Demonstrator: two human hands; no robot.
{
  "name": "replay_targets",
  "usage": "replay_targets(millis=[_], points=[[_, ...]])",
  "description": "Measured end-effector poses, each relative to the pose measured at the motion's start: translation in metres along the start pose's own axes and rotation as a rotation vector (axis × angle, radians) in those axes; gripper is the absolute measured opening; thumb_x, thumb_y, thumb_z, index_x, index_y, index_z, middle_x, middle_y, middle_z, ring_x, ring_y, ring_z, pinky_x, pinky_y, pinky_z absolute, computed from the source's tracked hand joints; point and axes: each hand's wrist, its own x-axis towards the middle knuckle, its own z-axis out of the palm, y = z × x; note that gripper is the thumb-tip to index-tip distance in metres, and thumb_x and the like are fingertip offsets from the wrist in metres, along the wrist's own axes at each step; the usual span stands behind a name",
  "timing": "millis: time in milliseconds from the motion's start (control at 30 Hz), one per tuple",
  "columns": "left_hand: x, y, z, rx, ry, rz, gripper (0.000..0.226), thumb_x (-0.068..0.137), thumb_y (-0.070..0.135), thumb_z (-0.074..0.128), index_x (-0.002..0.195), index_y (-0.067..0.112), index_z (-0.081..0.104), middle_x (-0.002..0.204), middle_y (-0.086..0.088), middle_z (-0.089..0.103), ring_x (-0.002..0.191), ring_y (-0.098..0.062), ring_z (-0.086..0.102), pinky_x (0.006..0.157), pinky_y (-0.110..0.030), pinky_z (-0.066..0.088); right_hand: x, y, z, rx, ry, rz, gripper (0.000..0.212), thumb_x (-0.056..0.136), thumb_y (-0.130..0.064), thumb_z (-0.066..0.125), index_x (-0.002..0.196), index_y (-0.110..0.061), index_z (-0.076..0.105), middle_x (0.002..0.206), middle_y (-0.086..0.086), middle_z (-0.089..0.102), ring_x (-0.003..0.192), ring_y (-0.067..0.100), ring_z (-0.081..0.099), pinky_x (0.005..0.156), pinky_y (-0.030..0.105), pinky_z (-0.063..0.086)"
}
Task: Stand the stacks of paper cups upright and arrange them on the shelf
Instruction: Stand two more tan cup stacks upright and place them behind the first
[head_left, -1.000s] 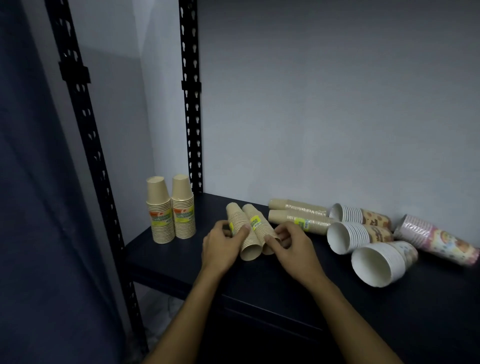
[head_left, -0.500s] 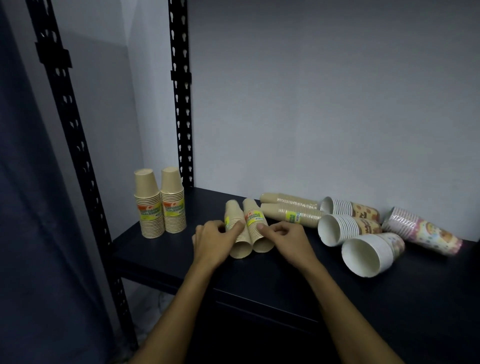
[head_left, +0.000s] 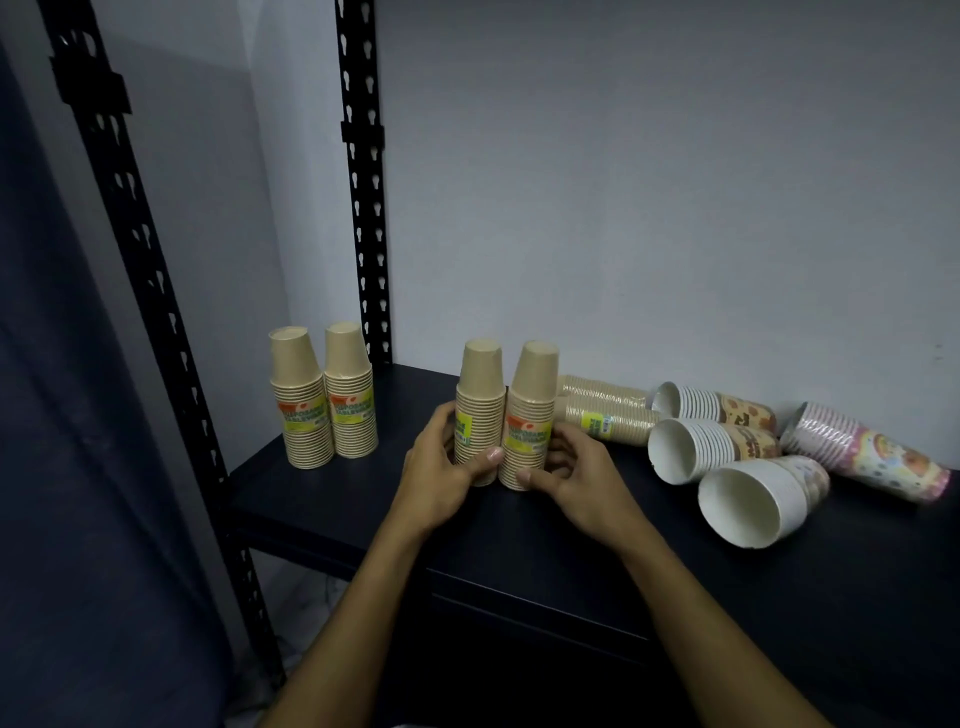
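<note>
Two tan paper-cup stacks stand upright side by side in the middle of the dark shelf (head_left: 322, 499). My left hand (head_left: 436, 473) grips the left stack (head_left: 480, 400) near its base. My right hand (head_left: 574, 475) grips the right stack (head_left: 532, 410), thumb on its front. Two more tan stacks (head_left: 322, 400) stand upright at the shelf's left end. Two long tan stacks (head_left: 608, 410) lie on their sides behind my right hand. Several white and patterned stacks (head_left: 748, 493) lie on their sides to the right.
Black perforated shelf uprights (head_left: 363, 208) rise at the back left and front left. A grey wall closes the back. A pink patterned stack (head_left: 867, 452) lies farthest right near the wall. The shelf's front edge runs just under my wrists.
The two tan stacks that lay tilted on the shelf under my hands now stand upright. Both hands have kept hold of them and shifted to their lower parts.
</note>
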Motion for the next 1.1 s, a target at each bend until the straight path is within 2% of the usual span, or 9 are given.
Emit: replay_targets(millis=[133,267,333,433,567,733,833,933,1100], points=[[-0.001,0.002,-0.004,-0.024,-0.04,-0.024,0.069,0.079,0.027,0.085,0.136,0.029,0.047,0.128,0.012,0.068,0.119,-0.002,0.062,0.108,-0.042,0.049,-0.001,0.001,-0.002,-0.037,-0.032,-0.005,0.06,0.078,-0.018,0.084,0.131,-0.024,0.058,0.123,-0.008,0.07,0.115,0.01,0.065,0.104,0.044,0.051],[-0.005,0.002,-0.023,-0.16,-0.154,-0.098,0.091,0.087,0.01,0.077,0.156,0.036,0.024,0.144,0.006,0.057,0.133,-0.005,0.052,0.113,-0.036,0.042,-0.002,-0.003,-0.004,-0.006,-0.051,-0.007,0.062,0.079,-0.021,0.085,0.133,-0.028,0.055,0.127,-0.011,0.067,0.118,0.005,0.063,0.104,0.034,0.049],[-0.007,0.001,-0.029,-0.168,-0.193,-0.106,0.09,0.091,0.0,0.068,0.158,0.036,0.02,0.15,0.004,0.053,0.137,-0.006,0.048,0.117,-0.038,0.039,-0.002,-0.004,-0.004,0.004,-0.063,-0.017,0.064,0.082,-0.022,0.082,0.137,-0.028,0.052,0.13,-0.013,0.066,0.121,0.003,0.061,0.105,0.031,0.048],[-0.006,-0.003,-0.024,-0.036,-0.182,-0.057,0.083,0.094,-0.002,0.064,0.157,0.035,0.025,0.144,0.006,0.057,0.136,-0.006,0.049,0.117,-0.041,0.038,-0.003,-0.004,-0.004,-0.007,-0.07,-0.032,0.061,0.085,-0.018,0.079,0.139,-0.025,0.052,0.13,-0.011,0.066,0.122,0.003,0.061,0.108,0.033,0.047],[-0.005,-0.007,-0.016,0.107,-0.094,0.02,0.083,0.091,0.008,0.071,0.152,0.043,0.026,0.133,0.009,0.061,0.125,-0.005,0.058,0.11,-0.04,0.047,-0.002,-0.005,-0.003,-0.004,-0.071,-0.042,0.058,0.085,-0.014,0.079,0.137,-0.024,0.053,0.127,-0.01,0.067,0.117,0.002,0.063,0.106,0.031,0.049],[-0.003,-0.009,-0.013,0.276,-0.03,0.048,0.068,0.087,0.022,0.077,0.147,0.026,0.044,0.126,0.003,0.055,0.119,-0.012,0.059,0.107,-0.041,0.048,-0.001,-0.003,-0.002,-0.01,-0.077,-0.037,0.06,0.084,-0.016,0.08,0.136,-0.025,0.053,0.128,-0.01,0.067,0.117,0.003,0.063,0.107,0.034,0.049],[-0.004,-0.008,-0.016,0.239,-0.066,0.019,0.073,0.084,0.029,0.08,0.147,0.027,0.043,0.132,0.005,0.054,0.122,-0.011,0.057,0.108,-0.039,0.047,-0.001,-0.002,-0.002,-0.005,-0.075,-0.029,0.062,0.083,-0.018,0.081,0.137,-0.025,0.052,0.129,-0.009,0.066,0.119,0.005,0.063,0.108,0.037,0.048],[-0.005,-0.005,-0.017,0.137,-0.147,0.025,0.074,0.089,0.022,0.075,0.151,0.031,0.035,0.143,0.01,0.055,0.13,-0.006,0.053,0.112,-0.035,0.043,-0.001,-0.004,-0.002,0.001,-0.078,-0.024,0.061,0.083,-0.018,0.081,0.135,-0.029,0.051,0.129,-0.012,0.065,0.118,0.002,0.062,0.108,0.033,0.048],[-0.006,-0.002,-0.013,0.193,-0.076,0.019,0.061,0.085,0.021,0.079,0.139,0.024,0.05,0.132,0.009,0.063,0.122,-0.008,0.059,0.108,-0.034,0.048,-0.001,-0.003,-0.002,-0.012,-0.082,-0.019,0.064,0.082,-0.022,0.082,0.137,-0.029,0.051,0.129,-0.013,0.066,0.119,0.002,0.062,0.107,0.031,0.047]])
